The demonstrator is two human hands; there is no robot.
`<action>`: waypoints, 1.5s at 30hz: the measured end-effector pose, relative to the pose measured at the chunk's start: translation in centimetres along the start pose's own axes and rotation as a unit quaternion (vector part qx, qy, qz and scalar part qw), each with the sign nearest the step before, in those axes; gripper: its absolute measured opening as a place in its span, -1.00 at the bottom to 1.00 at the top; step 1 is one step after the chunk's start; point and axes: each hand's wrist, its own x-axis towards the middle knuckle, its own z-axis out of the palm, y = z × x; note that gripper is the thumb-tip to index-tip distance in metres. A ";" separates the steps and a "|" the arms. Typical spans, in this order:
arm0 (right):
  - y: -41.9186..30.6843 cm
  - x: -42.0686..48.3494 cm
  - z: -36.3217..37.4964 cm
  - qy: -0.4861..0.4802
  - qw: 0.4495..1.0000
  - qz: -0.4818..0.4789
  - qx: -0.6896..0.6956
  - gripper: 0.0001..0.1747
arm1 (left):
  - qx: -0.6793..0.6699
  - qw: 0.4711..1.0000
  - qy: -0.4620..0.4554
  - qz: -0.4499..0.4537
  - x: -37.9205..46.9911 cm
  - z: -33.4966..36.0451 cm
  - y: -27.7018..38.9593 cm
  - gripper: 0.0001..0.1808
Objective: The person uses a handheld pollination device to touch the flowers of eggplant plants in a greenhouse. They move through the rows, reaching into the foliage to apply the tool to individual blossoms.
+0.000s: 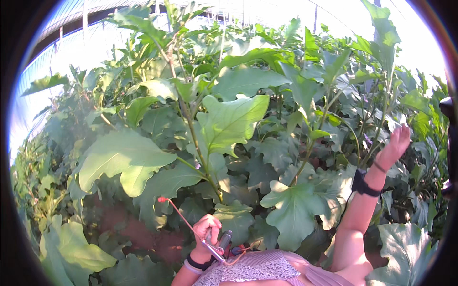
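My left hand [206, 231] is low in the middle, its fingers closed around the grip of a hand tool. From that tool a thin wand [183, 218] slants up and left to a small red tip [162, 199], in front of a leaf. An orange-brown cable [236, 260] loops by its lower end, next to a dark cylinder [225, 239]. On the right, my right hand [393, 148] reaches out among the plants with straightened fingers and nothing visible in it. An eggplant stem [195, 143] with broad lobed leaves [232, 123] stands before me.
Dense eggplant plants [272, 153] surround me, with a few purple flowers [367, 138]. One large leaf [125, 161] spreads above the wand's tip. Reddish soil [150, 236] shows at lower left. Greenhouse posts [85, 18] rise behind. A black strap [366, 184] circles my right forearm.
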 end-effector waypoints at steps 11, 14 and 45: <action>-22.2 -33.5 6.9 -0.634 0.733 -0.096 0.227 0.02 | -0.046 0.996 -0.078 0.002 8.0 -2.0 3.8 -0.76; -23.4 -34.9 8.7 -0.607 0.688 0.183 0.352 0.10 | -0.039 0.987 -0.113 -0.108 8.8 -5.4 3.4 -0.37; -23.8 -30.4 16.1 -0.524 0.790 0.208 0.239 -0.01 | -0.123 0.987 -0.092 -0.045 8.2 -21.7 -6.0 -0.68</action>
